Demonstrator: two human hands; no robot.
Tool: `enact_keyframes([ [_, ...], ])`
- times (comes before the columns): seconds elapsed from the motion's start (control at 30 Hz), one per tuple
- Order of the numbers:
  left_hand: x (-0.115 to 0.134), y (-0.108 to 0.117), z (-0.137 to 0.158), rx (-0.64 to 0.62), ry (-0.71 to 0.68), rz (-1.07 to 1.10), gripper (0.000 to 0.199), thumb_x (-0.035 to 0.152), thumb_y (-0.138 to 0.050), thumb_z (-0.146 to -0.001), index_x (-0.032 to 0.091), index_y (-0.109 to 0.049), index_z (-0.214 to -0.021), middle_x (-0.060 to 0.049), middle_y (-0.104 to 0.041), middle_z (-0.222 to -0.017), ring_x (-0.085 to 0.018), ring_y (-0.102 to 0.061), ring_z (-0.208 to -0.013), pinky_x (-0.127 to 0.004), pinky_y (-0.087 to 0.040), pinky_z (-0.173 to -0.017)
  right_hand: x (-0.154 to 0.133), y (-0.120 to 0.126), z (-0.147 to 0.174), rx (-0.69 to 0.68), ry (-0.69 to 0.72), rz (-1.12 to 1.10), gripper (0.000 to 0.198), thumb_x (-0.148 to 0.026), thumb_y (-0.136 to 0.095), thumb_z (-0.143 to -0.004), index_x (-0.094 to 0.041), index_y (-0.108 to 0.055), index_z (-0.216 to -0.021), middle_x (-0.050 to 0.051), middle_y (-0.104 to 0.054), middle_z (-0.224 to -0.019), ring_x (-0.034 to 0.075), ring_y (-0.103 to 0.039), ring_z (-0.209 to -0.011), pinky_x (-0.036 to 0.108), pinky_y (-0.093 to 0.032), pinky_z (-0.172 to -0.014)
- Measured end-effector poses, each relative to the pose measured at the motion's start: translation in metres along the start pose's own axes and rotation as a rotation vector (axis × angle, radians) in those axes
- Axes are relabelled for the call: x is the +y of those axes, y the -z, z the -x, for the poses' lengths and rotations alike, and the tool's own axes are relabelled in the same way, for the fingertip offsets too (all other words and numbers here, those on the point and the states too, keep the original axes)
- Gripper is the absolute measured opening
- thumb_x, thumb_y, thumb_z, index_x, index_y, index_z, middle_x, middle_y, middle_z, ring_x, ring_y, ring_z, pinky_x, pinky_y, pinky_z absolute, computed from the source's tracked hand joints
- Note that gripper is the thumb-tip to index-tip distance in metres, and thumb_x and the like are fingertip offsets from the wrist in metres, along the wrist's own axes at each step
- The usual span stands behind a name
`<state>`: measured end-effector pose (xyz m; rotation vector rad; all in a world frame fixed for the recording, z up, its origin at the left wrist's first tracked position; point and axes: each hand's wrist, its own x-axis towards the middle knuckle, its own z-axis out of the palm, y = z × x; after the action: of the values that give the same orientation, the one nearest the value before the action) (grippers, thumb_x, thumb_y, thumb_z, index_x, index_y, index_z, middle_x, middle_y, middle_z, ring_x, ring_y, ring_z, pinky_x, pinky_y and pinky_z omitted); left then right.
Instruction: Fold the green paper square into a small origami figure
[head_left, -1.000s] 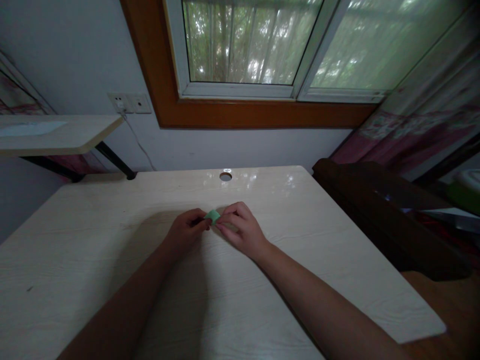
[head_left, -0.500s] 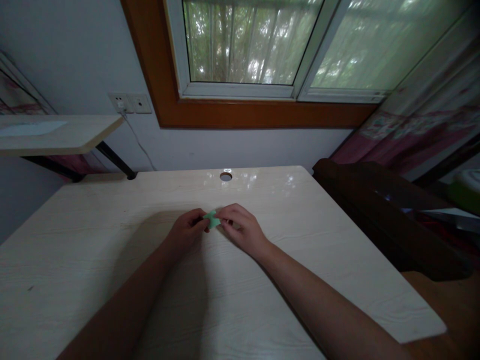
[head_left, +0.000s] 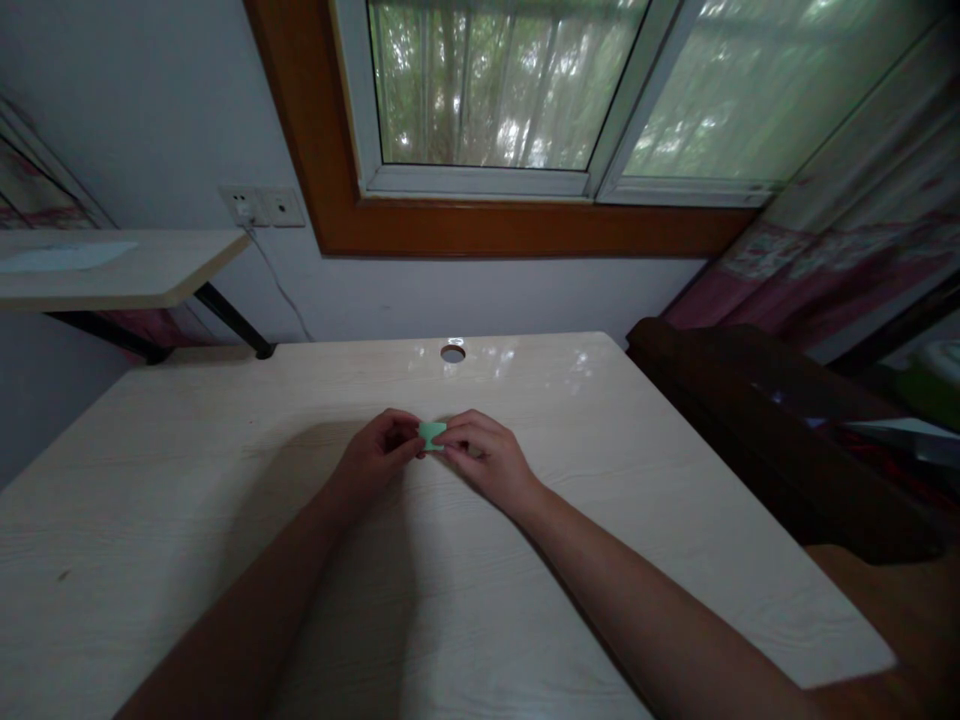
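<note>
A small light-green piece of paper is pinched between both hands, a little above or on the pale wooden desk; its exact height is hard to judge. My left hand is closed on the paper's left side, thumb and fingertips together. On the right side, my right hand grips it between thumb and fingers. Fingertips cover parts of the paper's edges, so its full shape is hidden.
A round cable hole lies near the desk's back edge. At the left a raised shelf stands on black supports. Beyond are a wall socket with a cord and a window. Dark brown furniture borders the right side.
The green paper has turned from a tilted position to nearly level and shows more of its face. My left fingers have shifted slightly upward; both hands keep their hold.
</note>
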<state>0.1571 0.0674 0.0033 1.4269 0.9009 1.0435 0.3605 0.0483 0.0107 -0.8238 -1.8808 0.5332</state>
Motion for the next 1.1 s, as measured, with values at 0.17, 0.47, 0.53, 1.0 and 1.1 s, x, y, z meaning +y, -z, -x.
enact_keyframes([
  [0.17, 0.0, -0.001, 0.0, 0.01, -0.02, 0.057, 0.023, 0.026, -0.072, -0.078, 0.017, -0.059, -0.093, 0.001, -0.066, -0.076, -0.013, -0.064, -0.069, -0.027, -0.05, -0.069, -0.001, 0.0, -0.001, -0.008, -0.022, -0.019, 0.012, -0.023, -0.065, -0.088, -0.022, -0.071, -0.099, 0.006, -0.069, -0.092, 0.016, -0.064, -0.083, 0.027, -0.051, -0.073],
  [0.47, -0.002, -0.002, 0.0, -0.035, -0.056, 0.099, 0.031, 0.026, -0.072, -0.08, 0.019, -0.053, -0.103, 0.003, -0.063, -0.073, -0.012, -0.062, -0.07, -0.027, -0.05, -0.07, -0.002, 0.002, -0.003, -0.006, -0.142, -0.109, 0.007, -0.025, -0.067, -0.087, -0.022, -0.072, -0.09, 0.005, -0.068, -0.091, 0.016, -0.064, -0.086, 0.029, -0.051, -0.077],
  [0.53, -0.004, -0.001, -0.001, -0.037, -0.063, 0.088, 0.03, 0.027, -0.072, -0.08, 0.019, -0.052, -0.102, 0.002, -0.063, -0.075, -0.013, -0.063, -0.07, -0.028, -0.05, -0.07, -0.002, 0.001, -0.003, 0.014, -0.16, -0.137, 0.006, -0.025, -0.068, -0.086, -0.022, -0.072, -0.089, 0.005, -0.068, -0.091, 0.016, -0.064, -0.087, 0.029, -0.051, -0.079],
  [1.0, 0.004, -0.003, 0.005, -0.052, -0.077, -0.144, 0.017, 0.032, -0.062, -0.086, 0.017, -0.059, -0.093, -0.002, -0.064, -0.077, -0.015, -0.061, -0.073, -0.027, -0.047, -0.071, 0.008, -0.003, 0.002, 0.056, -0.43, -0.456, 0.017, -0.035, -0.069, -0.083, -0.019, -0.068, -0.088, 0.005, -0.072, -0.086, 0.017, -0.068, -0.08, 0.031, -0.054, -0.078],
  [1.1, 0.006, -0.002, 0.006, -0.064, -0.104, -0.238, 0.02, 0.033, -0.067, -0.082, 0.018, -0.061, -0.093, -0.001, -0.063, -0.076, -0.014, -0.06, -0.071, -0.025, -0.046, -0.068, 0.006, -0.003, 0.001, 0.062, -0.455, -0.493, 0.018, -0.035, -0.069, -0.082, -0.019, -0.067, -0.087, 0.005, -0.072, -0.083, 0.016, -0.068, -0.077, 0.03, -0.054, -0.076],
])
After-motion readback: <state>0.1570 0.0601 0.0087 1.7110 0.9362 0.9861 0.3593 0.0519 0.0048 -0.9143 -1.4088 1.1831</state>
